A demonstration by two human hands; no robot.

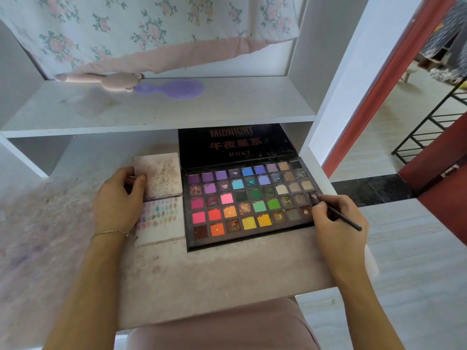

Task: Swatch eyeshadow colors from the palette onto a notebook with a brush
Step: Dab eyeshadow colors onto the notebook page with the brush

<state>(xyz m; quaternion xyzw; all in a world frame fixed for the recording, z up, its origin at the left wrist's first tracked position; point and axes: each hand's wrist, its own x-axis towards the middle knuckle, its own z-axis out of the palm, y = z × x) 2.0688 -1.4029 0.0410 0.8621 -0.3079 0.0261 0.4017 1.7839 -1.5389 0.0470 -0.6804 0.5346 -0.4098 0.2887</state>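
Observation:
A black eyeshadow palette point(192, 245) lies open on the desk, its many coloured pans in rows and its lid propped up behind. To its left lies a small open notebook point(161, 232); the lower page carries several rows of colour swatches and the upper page is smudged. My left hand point(118, 198) grips the notebook's left edge, thumb on the upper page. My right hand point(338, 223) holds a thin black brush point(338, 213), whose tip touches a dark pan at the palette's right edge.
A white shelf point(156, 122) overhangs the back of the desk, with a purple hand mirror point(177, 88) and a pink cloth on it. The stained desk top point(214, 274) ends just right of the palette. A black metal rack point(429, 122) stands on the floor at right.

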